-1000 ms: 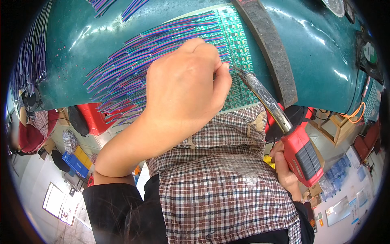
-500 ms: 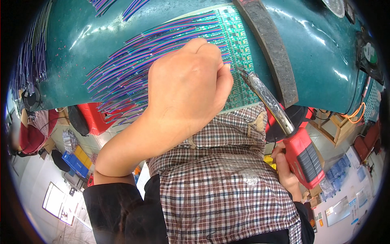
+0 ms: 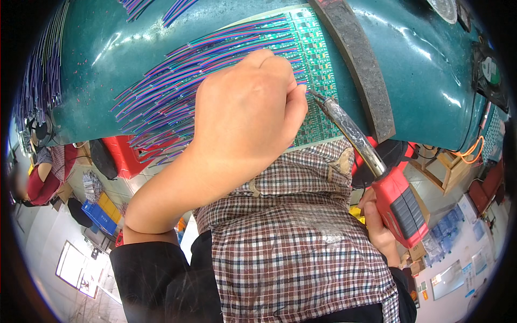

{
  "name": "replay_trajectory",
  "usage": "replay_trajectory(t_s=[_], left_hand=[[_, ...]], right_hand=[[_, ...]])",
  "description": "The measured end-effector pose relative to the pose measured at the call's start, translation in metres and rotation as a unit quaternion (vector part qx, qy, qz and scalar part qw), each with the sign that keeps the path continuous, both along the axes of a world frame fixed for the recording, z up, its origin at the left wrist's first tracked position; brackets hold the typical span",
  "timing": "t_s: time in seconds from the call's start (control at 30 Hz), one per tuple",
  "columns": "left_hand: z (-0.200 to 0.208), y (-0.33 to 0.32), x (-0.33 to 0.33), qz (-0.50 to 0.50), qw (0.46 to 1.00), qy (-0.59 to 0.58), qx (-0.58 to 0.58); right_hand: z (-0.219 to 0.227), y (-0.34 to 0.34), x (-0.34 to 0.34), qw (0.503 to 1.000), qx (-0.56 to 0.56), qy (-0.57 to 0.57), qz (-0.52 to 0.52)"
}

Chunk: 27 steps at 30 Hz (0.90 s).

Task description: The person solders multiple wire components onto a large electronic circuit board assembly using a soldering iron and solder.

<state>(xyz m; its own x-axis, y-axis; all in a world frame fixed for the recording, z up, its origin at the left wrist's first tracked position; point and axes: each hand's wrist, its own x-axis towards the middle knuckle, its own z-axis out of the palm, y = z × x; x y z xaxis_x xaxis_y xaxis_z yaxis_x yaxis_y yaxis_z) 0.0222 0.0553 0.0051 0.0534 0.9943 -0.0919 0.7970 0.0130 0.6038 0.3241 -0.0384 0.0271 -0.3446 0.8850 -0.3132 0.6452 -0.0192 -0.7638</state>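
Note:
A green circuit board panel (image 3: 315, 59) lies on the teal tabletop, with rows of small parts. Many thin blue, purple, red and green wires (image 3: 161, 81) run leftward from it. My left hand (image 3: 250, 105) rests over the wires, back upward, fingers closed; the thumb tip is at the board. What it pinches is hidden beneath the hand. My right hand (image 3: 381, 229), lower right, is wrapped round the red and black handle of a soldering iron (image 3: 355, 132). The iron's tip points up-left at the board, close beside my left thumb.
A dark, heavy bar (image 3: 363, 64) lies just right of the board on the teal tabletop (image 3: 414, 70). More wire bundles (image 3: 43, 75) hang at the far left edge. Orange cable (image 3: 476, 151) and a dark device (image 3: 490, 70) are at the right. Another person (image 3: 46, 175) is at the left.
The soldering iron has shifted slightly up and left, bringing its tip nearer my left thumb. My left hand has moved a little left.

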Motion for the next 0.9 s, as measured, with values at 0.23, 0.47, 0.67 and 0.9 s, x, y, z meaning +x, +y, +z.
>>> replay_trajectory(t_s=[0.23,0.47,0.67,0.9], left_hand=[[0.002,0.0,0.0,-0.001,1.0,0.007,-0.005],[0.002,-0.001,-0.001,-0.006,1.0,-0.001,-0.018],[0.003,-0.001,-0.002,-0.02,1.0,0.009,-0.015],[0.002,0.001,-0.005,-0.026,1.0,0.014,-0.008]], right_hand=[[0.004,-0.001,0.008,1.0,-0.002,-0.018,0.008],[0.001,-0.01,0.008,1.0,-0.002,-0.015,-0.014],[-0.004,-0.009,0.01,1.0,0.008,-0.007,0.012],[0.001,-0.004,0.002,1.0,-0.007,-0.01,-0.02]])
